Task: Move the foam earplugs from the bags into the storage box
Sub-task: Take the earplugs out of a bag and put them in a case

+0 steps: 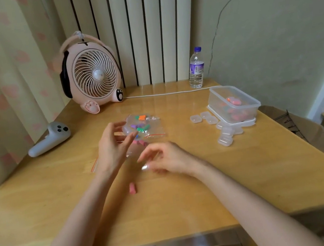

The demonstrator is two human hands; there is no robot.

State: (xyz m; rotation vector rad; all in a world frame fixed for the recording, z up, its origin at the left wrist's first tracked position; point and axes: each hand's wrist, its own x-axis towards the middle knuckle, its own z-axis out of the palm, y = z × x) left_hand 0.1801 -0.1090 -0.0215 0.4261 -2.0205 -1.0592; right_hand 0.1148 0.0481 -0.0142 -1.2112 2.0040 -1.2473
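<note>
Earplugs of coloured soft foam (141, 117) are judged light and squashy, best pinched mid-body; the thin clear plastic bags (155, 133) are judged slippery. Left hand (114, 148) is loosely spread, gripping nothing evident; right hand (168, 159) is blurred, so its hold cannot be told.

Clear zip bags (143, 125) with red seal strips, crumpled, overlapping, mid-table (189, 202). Inside: foam earplugs (141, 117) in orange, green, purple, blue and pink, lying jumbled.

Loose pink earplug (132, 188), short cylinder, on its side on bare wood, near front edge, well apart from bags.

Storage box (234, 103): clear plastic, rectangular, upright, open-topped, far right of table. Partly filled with earplugs, mostly pink and red, some green; exact count unclear through wall.
</note>
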